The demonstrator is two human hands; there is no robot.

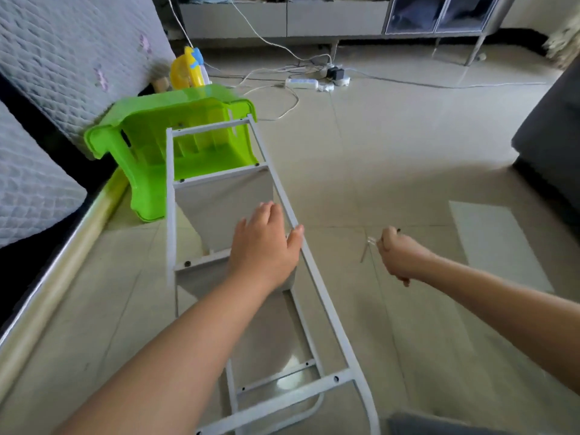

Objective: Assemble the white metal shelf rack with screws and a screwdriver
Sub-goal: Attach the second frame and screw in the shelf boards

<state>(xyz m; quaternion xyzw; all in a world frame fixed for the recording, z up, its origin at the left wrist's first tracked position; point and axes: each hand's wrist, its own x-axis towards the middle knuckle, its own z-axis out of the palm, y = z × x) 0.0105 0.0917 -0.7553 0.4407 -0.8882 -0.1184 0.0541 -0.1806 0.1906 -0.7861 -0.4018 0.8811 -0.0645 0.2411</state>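
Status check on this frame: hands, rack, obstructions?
Left hand resting on white rack rail. Right hand gripping screwdriver, off the rack. Green stool at rack's far end.

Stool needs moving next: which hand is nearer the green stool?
Left. The left hand rests on the rack just short of the green stool; the right hand, holding the screwdriver, is farther right over the floor.

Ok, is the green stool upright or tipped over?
Tipped over: the green stool lies on its side, hollow underside facing the camera, behind the rack frame.
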